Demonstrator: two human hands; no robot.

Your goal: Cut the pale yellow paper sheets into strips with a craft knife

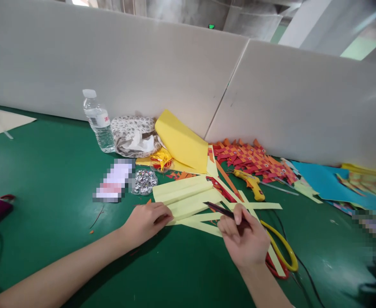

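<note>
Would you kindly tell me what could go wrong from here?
The right hand holds a dark pointed tool with its tip over the pale yellow paper, so a slip might mark or nick it. The yellow glue gun lies close to loose paper strips; if hot, which I cannot tell, it might scorch them. A sweep of the left hand might scatter the nearby googly eyes.

The red print on the bottle label [102, 120] and the green sign [211, 26] are illegible.

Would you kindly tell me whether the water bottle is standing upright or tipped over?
Upright: the bottle stands on its base on the green table, its white cap on top.
</note>
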